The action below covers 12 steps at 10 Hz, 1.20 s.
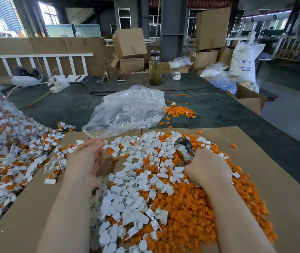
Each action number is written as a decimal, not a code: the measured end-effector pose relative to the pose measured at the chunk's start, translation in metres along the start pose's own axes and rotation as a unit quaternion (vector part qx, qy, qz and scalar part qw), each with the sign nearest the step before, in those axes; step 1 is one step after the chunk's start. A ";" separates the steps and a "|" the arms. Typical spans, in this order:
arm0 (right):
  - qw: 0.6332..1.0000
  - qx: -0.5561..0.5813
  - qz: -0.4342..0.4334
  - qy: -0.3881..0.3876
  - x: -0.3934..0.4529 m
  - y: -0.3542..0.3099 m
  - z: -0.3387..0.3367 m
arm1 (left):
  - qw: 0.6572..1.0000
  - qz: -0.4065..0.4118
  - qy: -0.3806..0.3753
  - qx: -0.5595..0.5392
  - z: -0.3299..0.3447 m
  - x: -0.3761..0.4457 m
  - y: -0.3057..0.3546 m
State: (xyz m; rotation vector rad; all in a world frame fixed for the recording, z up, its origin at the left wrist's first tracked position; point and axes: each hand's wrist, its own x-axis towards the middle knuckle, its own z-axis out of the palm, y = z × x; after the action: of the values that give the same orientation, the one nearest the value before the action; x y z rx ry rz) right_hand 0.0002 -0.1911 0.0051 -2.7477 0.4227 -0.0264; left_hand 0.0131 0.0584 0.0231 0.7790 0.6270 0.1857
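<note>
Hammer held in your right hand over the parts pile

Nearest you, white parts and orange parts lie heaped on the cardboard. Your right hand rests on the heap with its fingers clenched round the handle of the hammer. The hammer's long axis runs from your fist away from you and to the left, and its dark head sticks out beyond your fingers, just above the white parts. Your left hand is blurred, with its fingers loosely out and nothing visible in them. Farther off lies a clear plastic bag, and past it stands a bottle.
</note>
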 end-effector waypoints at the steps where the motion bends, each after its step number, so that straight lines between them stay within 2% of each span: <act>1: 1.000 -0.009 0.002 -0.002 0.001 0.000 0.000 | 0.867 0.185 -0.012 0.461 -0.004 0.011 -0.027; 2: 1.000 -0.020 0.000 0.000 0.001 0.000 0.000 | 0.649 0.249 -0.044 0.717 -0.008 0.019 -0.038; 3: 1.000 -0.030 0.001 0.005 0.000 -0.001 0.002 | 0.561 0.261 -0.063 0.783 -0.009 0.019 -0.042; 4: 0.999 -0.041 -0.002 0.007 0.001 -0.002 0.004 | 0.575 0.268 -0.110 0.765 -0.005 0.013 -0.042; 5: 0.999 -0.053 -0.006 0.004 0.002 -0.004 0.005 | 0.617 0.246 -0.180 0.726 0.000 0.007 -0.042; 7: 0.998 -0.049 0.016 0.024 0.004 -0.003 0.010 | 0.625 0.217 -0.226 0.715 0.006 0.001 -0.045; 8: 0.999 -0.039 0.025 0.023 0.005 -0.003 0.011 | 0.640 0.217 -0.228 0.701 0.008 0.002 -0.047; 10: 0.999 -0.039 0.011 0.024 0.004 -0.002 0.012 | 0.612 0.271 -0.166 0.724 0.010 -0.001 -0.056; 12: 0.999 -0.008 0.001 0.052 0.001 -0.001 0.011 | 0.594 0.287 -0.096 0.746 0.015 -0.004 -0.065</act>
State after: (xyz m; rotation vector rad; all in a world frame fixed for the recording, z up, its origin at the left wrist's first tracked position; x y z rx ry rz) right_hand 0.0022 -0.1865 -0.0053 -2.7699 0.4545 -0.1669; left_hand 0.0143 0.0026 -0.0129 2.6422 0.1462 0.1188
